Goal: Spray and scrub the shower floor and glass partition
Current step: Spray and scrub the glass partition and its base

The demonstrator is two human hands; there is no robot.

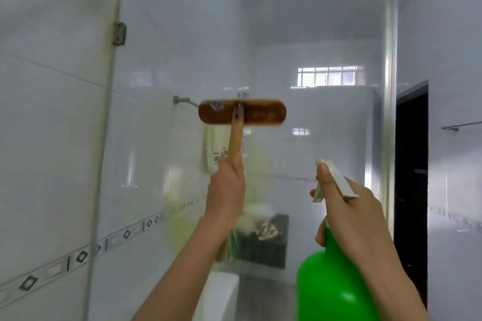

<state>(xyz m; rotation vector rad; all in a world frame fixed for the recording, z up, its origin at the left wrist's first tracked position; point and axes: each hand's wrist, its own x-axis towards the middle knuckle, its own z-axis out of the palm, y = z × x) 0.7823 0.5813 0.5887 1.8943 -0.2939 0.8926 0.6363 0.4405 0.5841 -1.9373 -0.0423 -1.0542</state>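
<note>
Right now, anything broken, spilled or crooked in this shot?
Nothing stands out. The left hand grips the brush, head level against the glass partition; the right hand holds the green spray bottle by its neck. No cracks or spills show; the brush head is a little blurred.

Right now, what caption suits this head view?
Left hand holds a wooden brush up to the glass partition; right hand grips a green spray bottle.
</note>
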